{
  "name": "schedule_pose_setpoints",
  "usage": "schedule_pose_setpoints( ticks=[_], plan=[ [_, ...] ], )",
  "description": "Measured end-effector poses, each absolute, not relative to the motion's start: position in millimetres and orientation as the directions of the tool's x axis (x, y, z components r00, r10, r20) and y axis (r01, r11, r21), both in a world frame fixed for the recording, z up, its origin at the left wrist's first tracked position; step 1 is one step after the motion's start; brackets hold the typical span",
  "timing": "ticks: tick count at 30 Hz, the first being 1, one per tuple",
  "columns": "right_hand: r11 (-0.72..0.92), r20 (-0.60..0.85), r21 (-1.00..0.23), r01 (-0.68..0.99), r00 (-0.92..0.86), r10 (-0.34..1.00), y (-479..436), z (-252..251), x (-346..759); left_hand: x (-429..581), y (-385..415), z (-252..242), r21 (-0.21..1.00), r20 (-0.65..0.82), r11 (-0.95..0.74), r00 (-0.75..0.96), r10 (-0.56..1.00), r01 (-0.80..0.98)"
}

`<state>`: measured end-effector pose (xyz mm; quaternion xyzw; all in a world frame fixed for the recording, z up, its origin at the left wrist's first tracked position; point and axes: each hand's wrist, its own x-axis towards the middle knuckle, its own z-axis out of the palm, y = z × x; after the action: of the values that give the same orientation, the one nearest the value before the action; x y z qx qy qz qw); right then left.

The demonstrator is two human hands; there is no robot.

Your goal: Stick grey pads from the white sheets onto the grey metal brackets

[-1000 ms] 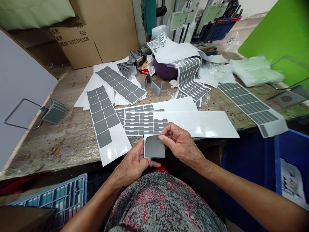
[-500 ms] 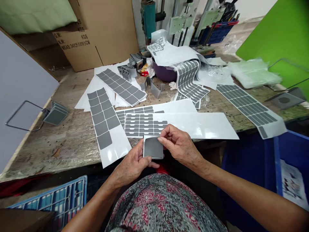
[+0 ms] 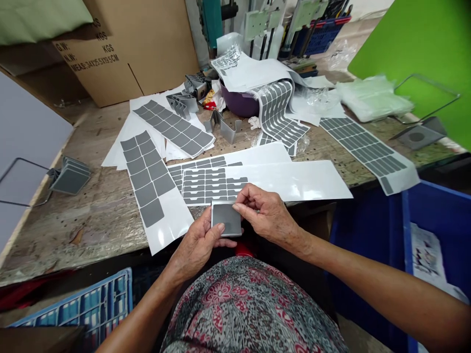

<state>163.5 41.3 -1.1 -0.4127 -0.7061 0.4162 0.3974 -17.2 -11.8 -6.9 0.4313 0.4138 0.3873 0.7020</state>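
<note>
My left hand (image 3: 198, 247) holds a small flat metal piece (image 3: 227, 236) from the left and below, its thumb pressing on the lower left corner of the face. A grey square sticker (image 3: 225, 216) covers most of that face, with a narrow pale rim along the left and top. At the upper right corner of the sticker, my right hand (image 3: 268, 213) has thumb and forefinger pinched together. Just left of the hands lies a backing sheet (image 3: 174, 215) of large grey stickers, with gaps in its lower part. Behind the hands is a sheet of notched grey stickers (image 3: 204, 186).
Bent metal brackets (image 3: 228, 130) stand mid-table near a purple bowl (image 3: 239, 102) draped with sticker sheets. Stacked grey metal pieces (image 3: 71, 175) hang on a wire at left. A cardboard box (image 3: 147, 44) is at the back, a blue bin (image 3: 368, 235) at lower right.
The sticker's edges now sit squarer with the metal piece, and my left thumb has moved up onto its corner. The right hand keeps its pinch. The whole view has shifted slightly.
</note>
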Motion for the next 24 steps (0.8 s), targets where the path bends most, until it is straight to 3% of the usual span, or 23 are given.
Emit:
schedule_pose_setpoints(
  ticks=[6,11,17,24],
  plan=[
    [0.356,0.249,-0.89,0.285,-0.351,0.903,38.6,-1.0,166.0,-13.4,-12.7,-4.0,0.933,-0.262,0.327,0.344,0.902,-0.147],
    [0.459,0.317,-0.781,0.424,-0.363,0.876,37.3,3.2,168.1,-11.2,-14.0,-2.5,0.931,-0.268,0.333,0.342,0.901,-0.149],
    [0.46,0.283,-0.736,0.496,-0.391,0.876,41.9,3.8,166.6,-11.4,-16.1,-0.4,0.927,-0.259,0.328,0.326,0.909,-0.179],
    [0.5,0.284,-0.701,0.508,-0.445,0.85,42.3,9.1,161.5,-9.5,-16.6,-2.2,0.914,-0.338,0.366,0.171,0.926,-0.177]
  ],
)
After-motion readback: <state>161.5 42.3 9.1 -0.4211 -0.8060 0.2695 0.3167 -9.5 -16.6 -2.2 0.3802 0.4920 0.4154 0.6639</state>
